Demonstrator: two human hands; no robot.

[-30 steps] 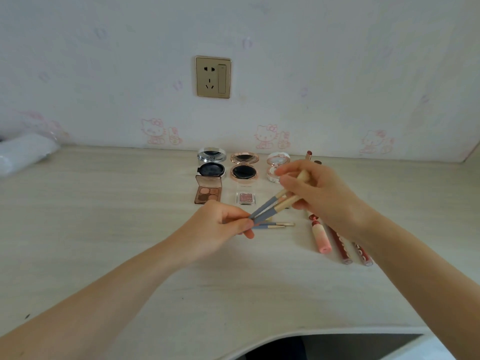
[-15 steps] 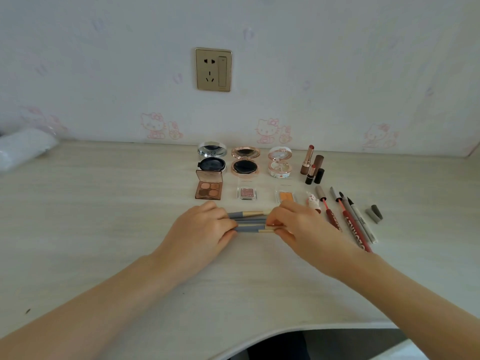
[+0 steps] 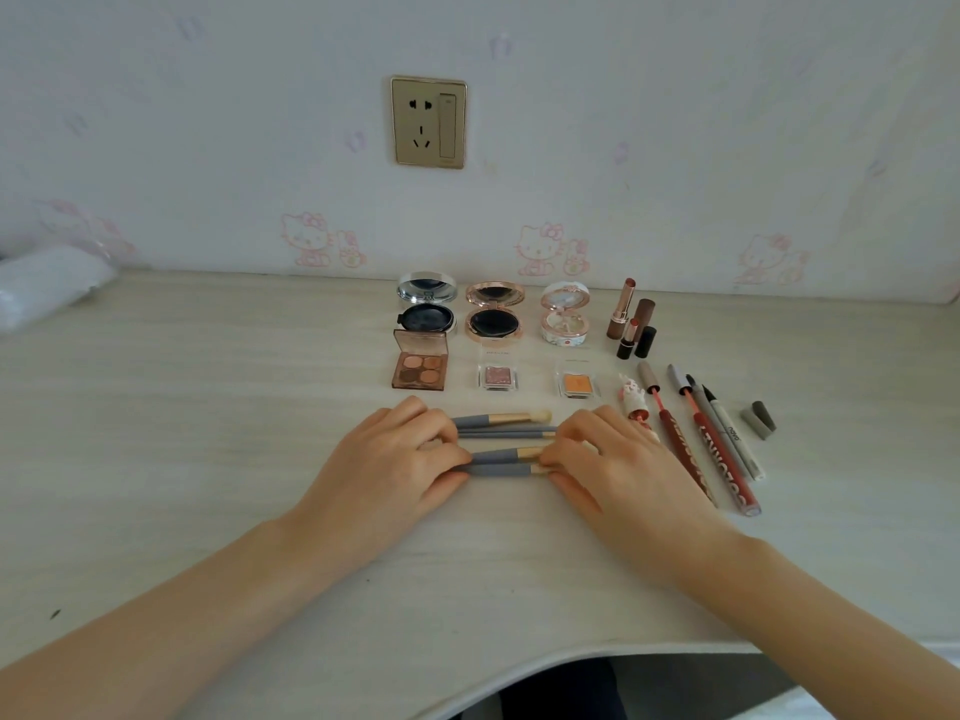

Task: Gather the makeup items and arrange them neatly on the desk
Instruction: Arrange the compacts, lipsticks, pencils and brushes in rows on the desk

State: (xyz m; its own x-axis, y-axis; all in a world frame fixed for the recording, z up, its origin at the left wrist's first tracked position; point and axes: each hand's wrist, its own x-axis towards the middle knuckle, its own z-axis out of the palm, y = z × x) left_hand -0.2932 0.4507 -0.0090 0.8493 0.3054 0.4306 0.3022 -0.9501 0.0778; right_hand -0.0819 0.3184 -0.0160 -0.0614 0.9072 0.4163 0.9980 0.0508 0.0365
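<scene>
Centre frame: left hand (image 3: 389, 462), right hand (image 3: 621, 462), fingers curled, pinch opposite ends of brushes (image 3: 496, 455), apparently to square row beneath eyeshadow palette (image 3: 420, 368)

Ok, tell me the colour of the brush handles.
The brush handles are grey-blue, clearest in the head view.

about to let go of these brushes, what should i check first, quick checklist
1. All four brushes lie flat on the desk: ok.
2. Grey handles point left and the brushes sit side by side: ok.
3. Ends lined up: cannot tell. The left hand and right hand grip the ends and cover them.
4. Brushes sit apart from the eyeshadow pans behind them: ok.
5. Right hand is clear of the pink tube next to it: cannot tell, they overlap in this view.
</scene>
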